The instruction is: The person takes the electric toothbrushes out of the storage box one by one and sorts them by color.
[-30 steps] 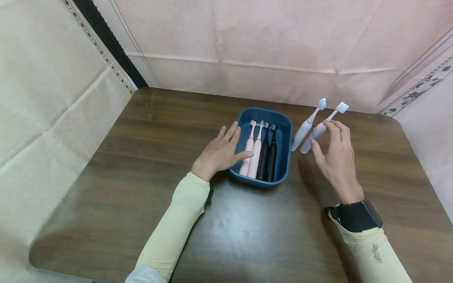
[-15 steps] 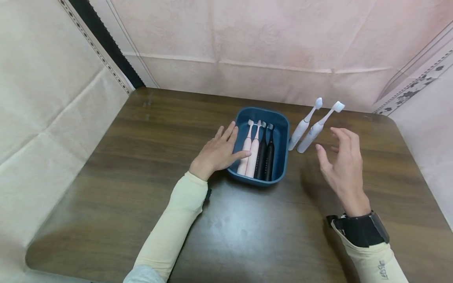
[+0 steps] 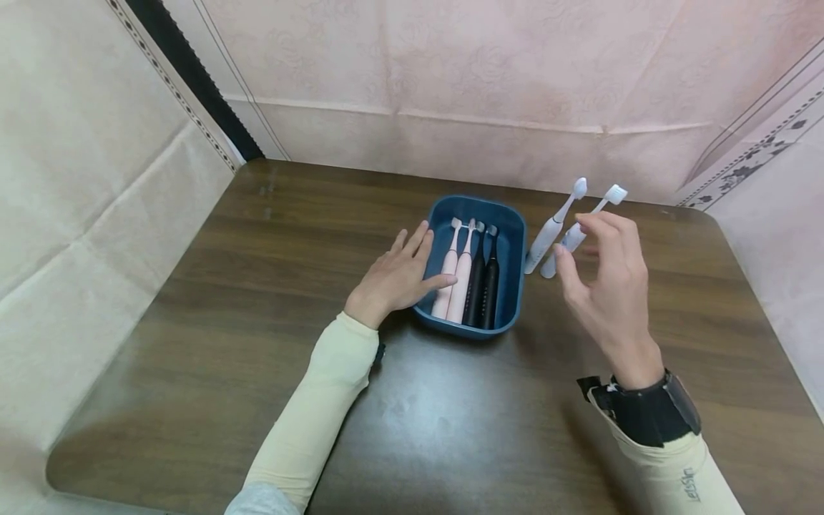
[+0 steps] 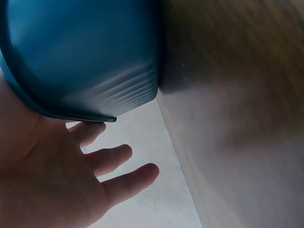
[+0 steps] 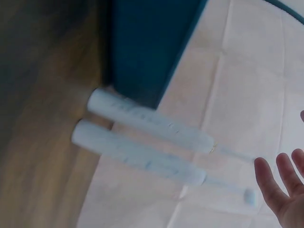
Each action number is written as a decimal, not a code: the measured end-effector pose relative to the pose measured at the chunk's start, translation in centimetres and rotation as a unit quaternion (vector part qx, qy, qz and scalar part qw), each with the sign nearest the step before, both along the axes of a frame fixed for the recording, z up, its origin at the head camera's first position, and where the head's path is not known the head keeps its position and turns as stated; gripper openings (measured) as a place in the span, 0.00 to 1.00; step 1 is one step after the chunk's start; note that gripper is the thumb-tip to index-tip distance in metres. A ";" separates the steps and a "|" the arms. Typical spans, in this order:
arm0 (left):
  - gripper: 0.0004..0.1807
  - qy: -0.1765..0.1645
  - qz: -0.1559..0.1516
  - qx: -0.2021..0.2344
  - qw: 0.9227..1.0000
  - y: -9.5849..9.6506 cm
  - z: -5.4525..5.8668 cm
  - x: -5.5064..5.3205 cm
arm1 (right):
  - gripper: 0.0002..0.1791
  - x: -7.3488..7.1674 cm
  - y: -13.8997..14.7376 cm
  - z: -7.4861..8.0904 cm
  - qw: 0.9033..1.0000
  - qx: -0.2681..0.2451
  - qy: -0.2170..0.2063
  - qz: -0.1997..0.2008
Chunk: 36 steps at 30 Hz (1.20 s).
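Observation:
My left hand (image 3: 393,275) lies with straight fingers over the near left side of a blue bin (image 3: 513,265), thumb across its rim. Inside it two pink electric toothbrushes (image 3: 460,293) and two black electric toothbrushes (image 3: 476,290) lie side by side. Right of the bin two white electric toothbrushes (image 3: 543,244) stand upright on their bases, brush heads up. My right hand (image 3: 611,286) hovers beside the right-hand one, thumb and fingers parted. In the right wrist view, a gap separates that hand (image 5: 289,194) from both white handles (image 5: 137,154).
The brown wooden table (image 3: 244,300) has rounded corners. Pale patterned cloth (image 3: 489,71) hangs behind its far edge, close to the white toothbrushes. More pale cloth (image 3: 84,179) drops at the left side.
My right hand let go of the right-hand white toothbrush, drew back to the right, then came forward and left beside it again. The left hand stayed on the bin.

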<state>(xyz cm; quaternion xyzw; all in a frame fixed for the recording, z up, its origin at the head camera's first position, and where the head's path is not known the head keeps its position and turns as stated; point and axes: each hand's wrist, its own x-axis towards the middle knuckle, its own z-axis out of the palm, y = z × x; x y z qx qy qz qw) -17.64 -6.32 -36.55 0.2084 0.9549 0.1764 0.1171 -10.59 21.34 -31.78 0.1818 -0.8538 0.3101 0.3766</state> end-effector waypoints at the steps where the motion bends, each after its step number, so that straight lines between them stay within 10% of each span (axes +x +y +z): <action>1: 0.51 -0.001 0.000 0.000 1.000 0.0 0.0 0.0 | 0.24 -0.1 -0.4 0.2 1.000 0.004 -0.001 0.005; 23: 0.52 -0.002 0.002 -0.012 1.000 0.0 0.1 -0.1 | 0.19 -5.1 -4.8 -0.7 0.977 0.159 -0.129 0.066; 36: 0.52 0.000 -0.002 -0.014 1.000 -0.1 0.2 0.0 | 0.23 -7.3 -5.4 -2.3 0.927 0.265 -0.258 0.070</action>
